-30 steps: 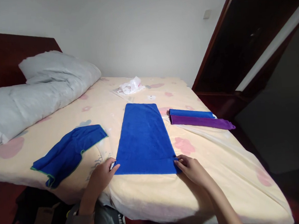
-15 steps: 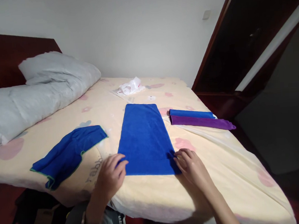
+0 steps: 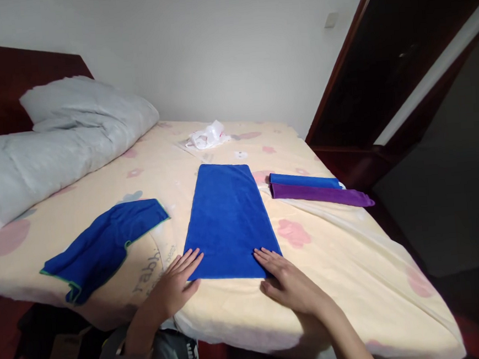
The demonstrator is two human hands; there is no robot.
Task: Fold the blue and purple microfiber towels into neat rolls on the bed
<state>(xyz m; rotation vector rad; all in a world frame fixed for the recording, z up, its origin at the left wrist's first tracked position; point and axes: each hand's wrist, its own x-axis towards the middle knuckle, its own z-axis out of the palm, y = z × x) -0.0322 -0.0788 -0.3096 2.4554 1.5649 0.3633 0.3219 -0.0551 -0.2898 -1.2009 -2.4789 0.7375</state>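
A blue towel [image 3: 229, 219] lies flat on the bed, its short near edge toward me. My left hand [image 3: 180, 282] rests on its near left corner, palm down with the fingers stretched out. On the near right corner lies my right hand [image 3: 286, 278], also flat, fingers extended and thumb over the edge onto the sheet. Neither hand grips anything. To the left is a crumpled dark blue cloth [image 3: 107, 245] with green edging. On the right, a rolled or folded blue towel [image 3: 304, 180] lies against a purple one [image 3: 319, 193].
The bed [image 3: 353, 259] has a cream patterned sheet. A white plastic bag [image 3: 209, 136] sits near the wall. A grey quilt [image 3: 62, 143] is heaped at the left by the wooden headboard [image 3: 15, 70]. A dark wardrobe [image 3: 364, 81] stands at right.
My fingers have let go of the towel's near corners and now lie flat on it. The right hand has shifted left, and the towel's near end looks smoother.
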